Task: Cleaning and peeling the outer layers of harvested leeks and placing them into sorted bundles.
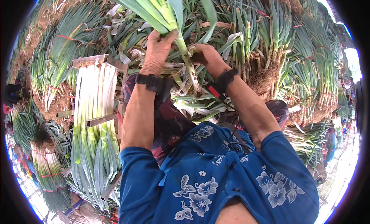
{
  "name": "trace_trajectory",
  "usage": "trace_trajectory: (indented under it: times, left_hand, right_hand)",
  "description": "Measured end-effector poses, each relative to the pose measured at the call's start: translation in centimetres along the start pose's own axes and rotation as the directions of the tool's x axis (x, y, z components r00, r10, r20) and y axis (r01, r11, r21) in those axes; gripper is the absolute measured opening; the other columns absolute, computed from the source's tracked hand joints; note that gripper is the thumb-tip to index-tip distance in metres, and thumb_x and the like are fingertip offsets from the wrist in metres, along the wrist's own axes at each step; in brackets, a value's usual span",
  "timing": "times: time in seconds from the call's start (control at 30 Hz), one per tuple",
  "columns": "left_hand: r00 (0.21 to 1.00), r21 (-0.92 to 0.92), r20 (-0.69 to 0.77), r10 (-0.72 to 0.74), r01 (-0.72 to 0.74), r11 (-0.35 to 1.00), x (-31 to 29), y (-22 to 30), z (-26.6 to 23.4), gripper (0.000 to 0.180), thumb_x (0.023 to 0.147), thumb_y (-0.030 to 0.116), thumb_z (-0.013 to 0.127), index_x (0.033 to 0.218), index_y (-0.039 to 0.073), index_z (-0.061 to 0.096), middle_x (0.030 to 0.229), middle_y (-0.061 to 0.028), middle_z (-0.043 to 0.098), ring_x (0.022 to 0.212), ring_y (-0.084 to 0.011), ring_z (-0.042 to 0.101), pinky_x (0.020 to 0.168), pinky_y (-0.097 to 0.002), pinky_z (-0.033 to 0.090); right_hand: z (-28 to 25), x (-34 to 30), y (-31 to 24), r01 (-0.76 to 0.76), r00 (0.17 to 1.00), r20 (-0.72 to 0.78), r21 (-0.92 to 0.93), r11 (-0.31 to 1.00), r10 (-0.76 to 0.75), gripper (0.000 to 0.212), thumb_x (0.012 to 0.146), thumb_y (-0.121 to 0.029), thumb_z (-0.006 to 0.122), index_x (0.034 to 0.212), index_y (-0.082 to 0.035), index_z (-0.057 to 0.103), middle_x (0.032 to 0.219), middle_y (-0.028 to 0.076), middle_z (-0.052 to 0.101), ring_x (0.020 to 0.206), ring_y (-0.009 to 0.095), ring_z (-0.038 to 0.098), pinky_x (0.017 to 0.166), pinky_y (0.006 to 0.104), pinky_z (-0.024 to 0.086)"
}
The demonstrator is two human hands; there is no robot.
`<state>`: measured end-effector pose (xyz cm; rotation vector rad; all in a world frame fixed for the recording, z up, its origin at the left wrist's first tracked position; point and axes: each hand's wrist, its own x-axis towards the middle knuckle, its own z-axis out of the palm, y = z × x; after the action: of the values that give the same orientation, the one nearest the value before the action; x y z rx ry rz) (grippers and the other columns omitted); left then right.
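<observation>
My left hand (pixel 157 50) is closed around a leek (pixel 187 62) just below where its green leaves fan out. The leek slants down to the right, its root end dark and soiled. Close by on the right, my right hand (pixel 211 60) has its fingers curled in beside the stalk. A bent outer leaf (pixel 210 17) of the same leek runs down into those fingers, whose tips are partly hidden. Each wrist wears a black strap.
Left of my legs, a metal rack (pixel 101 122) holds several cleaned white-stalked leeks (pixel 94 93). Tied leek bundles (pixel 61 66) stand on the left, and more rooty bundles (pixel 269 50) on the right. Loose leaves and peelings (pixel 196 108) lie between my knees.
</observation>
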<state>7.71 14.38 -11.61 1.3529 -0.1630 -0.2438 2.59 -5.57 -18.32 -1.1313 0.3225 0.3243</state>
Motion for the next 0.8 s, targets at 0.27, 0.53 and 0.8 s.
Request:
trace_trajectory:
  times: [0.27,0.53,0.8]
  left_hand:
    - [1.000,-0.140,0.014,0.002,0.000,0.990,-0.4,0.6,-2.5,0.036,0.094,0.022,0.071,0.122,0.002,0.063,0.113,-0.0073,0.068,0.097,-0.0181,0.067,0.074,-0.0322,0.058]
    - [0.983,-0.168,-0.185,0.012,-0.044,0.985,-0.2,1.0,-5.2,0.035,0.094,0.021,0.071,0.121,0.002,0.059,0.107,-0.0072,0.068,0.090,-0.0188,0.067,0.069,-0.0328,0.057]
    - [0.987,-0.135,-0.085,-0.139,0.126,0.983,0.1,-0.6,-4.1,0.036,0.093,0.023,0.071,0.123,0.005,0.061,0.108,-0.0060,0.068,0.090,-0.0181,0.067,0.070,-0.0323,0.056]
  right_hand:
    - [2.7,-0.9,0.2,0.015,0.995,0.099,0.017,1.000,-0.017,0.031,0.098,-0.025,0.058,0.107,0.003,0.067,0.100,0.012,0.070,0.089,0.019,0.067,0.081,0.0283,0.052]
    - [-11.4,-7.2,13.7,-0.361,0.918,-0.294,-0.897,0.256,0.266,0.047,0.088,-0.039,0.055,0.101,0.003,0.072,0.093,0.028,0.070,0.091,0.042,0.069,0.081,0.0454,0.054]
    - [-9.4,-8.4,8.0,-0.061,0.994,-0.112,-0.597,0.800,-0.008,0.049,0.096,-0.041,0.056,0.121,0.000,0.063,0.103,0.011,0.071,0.095,0.025,0.068,0.086,0.0393,0.052]
